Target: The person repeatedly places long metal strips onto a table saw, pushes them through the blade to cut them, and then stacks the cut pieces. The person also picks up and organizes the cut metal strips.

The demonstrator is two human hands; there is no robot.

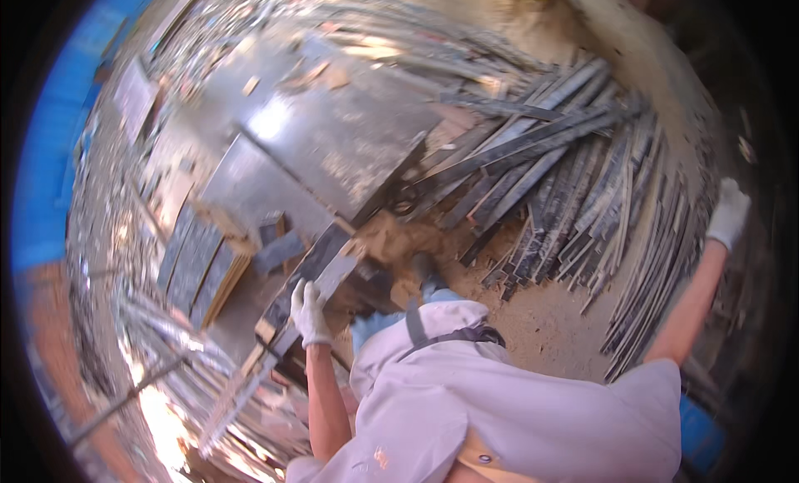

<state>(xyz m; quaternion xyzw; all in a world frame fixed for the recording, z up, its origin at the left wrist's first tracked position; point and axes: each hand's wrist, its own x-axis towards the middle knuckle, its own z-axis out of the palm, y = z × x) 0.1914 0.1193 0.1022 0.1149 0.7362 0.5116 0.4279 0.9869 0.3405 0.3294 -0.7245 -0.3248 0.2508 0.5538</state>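
My left hand (310,313), in a whitish work glove, rests by a long dark board (326,251) along the near edge of the table. Its fingers are stretched and slightly apart, with nothing visible between them. Beside it lies a paler grey strip (337,271) with a light wooden edge. My right hand (729,213), also gloved, is held far out to the right at arm's length. Its fingers look curled closed; blur hides whatever may be in them. Long narrow dark strips (637,225) lie on the ground near that arm.
A metal-topped table (333,141) carries a thin bar (287,171) and wood scraps (337,77). Stacked dark panels (200,271) stand at the left. A large heap of dark strips (533,150) spreads across the sandy ground (541,325). Blue sheeting (46,158) hangs at far left.
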